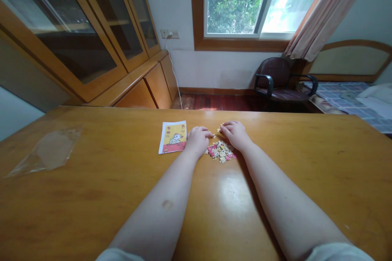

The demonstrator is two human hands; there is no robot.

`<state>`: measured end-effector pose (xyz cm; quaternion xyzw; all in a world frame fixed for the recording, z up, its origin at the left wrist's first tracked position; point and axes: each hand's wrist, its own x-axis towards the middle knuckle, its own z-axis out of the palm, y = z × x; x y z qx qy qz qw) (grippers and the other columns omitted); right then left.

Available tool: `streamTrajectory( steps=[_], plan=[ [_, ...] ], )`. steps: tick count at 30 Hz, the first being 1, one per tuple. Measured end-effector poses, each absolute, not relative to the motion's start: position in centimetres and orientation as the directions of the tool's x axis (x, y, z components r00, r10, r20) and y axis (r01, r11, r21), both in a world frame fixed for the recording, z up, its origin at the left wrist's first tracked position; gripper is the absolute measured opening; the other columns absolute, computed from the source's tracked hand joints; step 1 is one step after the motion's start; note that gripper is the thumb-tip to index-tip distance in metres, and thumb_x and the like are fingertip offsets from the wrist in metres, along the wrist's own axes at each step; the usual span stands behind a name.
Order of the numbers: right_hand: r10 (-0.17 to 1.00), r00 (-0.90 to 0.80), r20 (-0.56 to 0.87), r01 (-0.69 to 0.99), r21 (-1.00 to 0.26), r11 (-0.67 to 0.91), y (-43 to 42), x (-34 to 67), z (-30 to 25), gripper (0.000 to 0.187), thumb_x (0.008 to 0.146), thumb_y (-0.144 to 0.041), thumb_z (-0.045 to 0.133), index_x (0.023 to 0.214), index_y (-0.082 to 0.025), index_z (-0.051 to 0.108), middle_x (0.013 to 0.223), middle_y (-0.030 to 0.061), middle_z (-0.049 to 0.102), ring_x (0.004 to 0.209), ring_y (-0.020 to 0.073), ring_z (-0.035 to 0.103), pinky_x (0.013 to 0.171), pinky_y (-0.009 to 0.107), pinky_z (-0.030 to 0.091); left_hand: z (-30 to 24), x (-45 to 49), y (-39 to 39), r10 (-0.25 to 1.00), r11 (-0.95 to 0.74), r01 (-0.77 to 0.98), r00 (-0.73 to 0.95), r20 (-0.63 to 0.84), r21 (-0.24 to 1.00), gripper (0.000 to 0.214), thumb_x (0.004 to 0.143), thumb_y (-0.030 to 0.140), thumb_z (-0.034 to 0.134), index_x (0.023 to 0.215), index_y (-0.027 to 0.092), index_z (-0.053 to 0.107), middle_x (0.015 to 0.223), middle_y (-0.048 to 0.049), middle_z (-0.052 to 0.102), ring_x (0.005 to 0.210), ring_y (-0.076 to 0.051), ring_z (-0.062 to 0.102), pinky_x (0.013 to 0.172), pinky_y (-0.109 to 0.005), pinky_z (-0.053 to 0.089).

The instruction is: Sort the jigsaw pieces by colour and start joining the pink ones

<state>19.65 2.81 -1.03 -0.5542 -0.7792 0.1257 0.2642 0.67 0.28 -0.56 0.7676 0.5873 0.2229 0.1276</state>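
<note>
Small jigsaw puzzle pieces (221, 151) in pink, cream and yellow lie in a loose pile on the wooden table, between my two hands. My left hand (198, 140) rests at the pile's left edge, its fingers bent together over yellow puzzle pieces at their tips. On the other side, my right hand (235, 133) has its fingers closed at a few yellow pieces (219, 128) just beyond the pile. A picture card (173, 138) with a white cartoon animal on yellow and pink lies flat beside my left hand, which partly overlaps its right edge.
A clear plastic bag (50, 149) lies flat at the left of the table (128, 195). Beyond the far edge are a glass-door cabinet (122, 49), a window (235, 4), an armchair (280, 77) and a bed (343, 94).
</note>
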Motion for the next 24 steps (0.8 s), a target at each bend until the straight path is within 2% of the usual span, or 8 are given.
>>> streamTrajectory(
  steps=[4, 10, 13, 17, 20, 24],
  plan=[
    [0.945, -0.156, 0.286, 0.808, -0.514, 0.289, 3.0, 20.0, -1.1, 0.042, 0.092, -0.043, 0.041, 0.078, -0.022, 0.074, 0.097, 0.0057, 0.071, 0.1, 0.0217, 0.056, 0.094, 0.037, 0.033, -0.6, 0.6, 0.3, 0.968, -0.239, 0.851, 0.174, 0.18, 0.467, 0.033, 0.078, 0.013, 0.051, 0.089, 0.031, 0.076, 0.11, 0.0004, 0.067, 0.106, -0.021, 0.054, 0.099, -0.035, 0.04],
    [0.942, -0.15, 0.301, 0.805, -0.516, 0.293, 3.1, 20.2, -0.9, 0.046, 0.093, -0.043, 0.038, 0.075, -0.019, 0.072, 0.087, 0.009, 0.071, 0.09, 0.0215, 0.059, 0.085, 0.033, 0.038, -0.6, 0.1, 0.5, 0.98, -0.165, 0.875, 0.094, 0.174, 0.456, 0.033, 0.077, 0.011, 0.049, 0.085, 0.029, 0.076, 0.104, 0.0001, 0.069, 0.104, -0.022, 0.056, 0.096, -0.036, 0.042],
    [0.956, -0.073, 0.285, 0.76, -0.604, 0.239, 3.2, 20.5, -0.9, 0.048, 0.092, -0.046, 0.037, 0.074, -0.018, 0.072, 0.077, 0.0092, 0.07, 0.082, 0.0222, 0.061, 0.076, 0.033, 0.04, -0.2, 0.2, 0.4, 0.979, -0.156, 0.872, 0.075, 0.188, 0.465, 0.032, 0.077, 0.011, 0.049, 0.087, 0.026, 0.075, 0.101, -0.0017, 0.07, 0.101, -0.021, 0.057, 0.094, -0.035, 0.042],
    [0.972, 0.098, 0.214, 0.611, -0.784, 0.111, 3.6, 20.9, -1.3, 0.05, 0.089, -0.051, 0.038, 0.074, -0.017, 0.07, 0.08, 0.0088, 0.071, 0.08, 0.0227, 0.064, 0.073, 0.032, 0.043, 0.4, 0.7, -0.2, 0.924, -0.372, 0.782, 0.262, 0.277, 0.5, 0.028, 0.081, 0.016, 0.05, 0.097, 0.024, 0.071, 0.103, -0.0019, 0.068, 0.101, -0.019, 0.056, 0.095, -0.033, 0.041],
    [0.971, 0.139, 0.196, 0.554, -0.828, 0.088, 3.7, 21.1, -1.3, 0.05, 0.087, -0.053, 0.039, 0.071, -0.017, 0.07, 0.079, 0.0083, 0.072, 0.08, 0.023, 0.064, 0.076, 0.033, 0.044, 0.6, 1.1, -0.7, 0.854, -0.52, 0.689, 0.44, 0.279, 0.504, 0.022, 0.083, 0.028, 0.055, 0.1, 0.025, 0.07, 0.106, -0.0019, 0.066, 0.105, -0.019, 0.054, 0.099, -0.035, 0.038],
    [0.973, 0.133, 0.189, 0.536, -0.839, 0.09, 3.6, 20.9, -1.2, 0.049, 0.086, -0.054, 0.04, 0.071, -0.017, 0.07, 0.078, 0.0083, 0.071, 0.08, 0.0231, 0.064, 0.076, 0.033, 0.044, 0.4, 1.3, -1.0, 0.813, -0.572, 0.644, 0.526, 0.248, 0.508, 0.026, 0.08, 0.037, 0.062, 0.103, 0.027, 0.07, 0.112, -0.0028, 0.063, 0.11, -0.021, 0.051, 0.102, -0.037, 0.035]
  ],
)
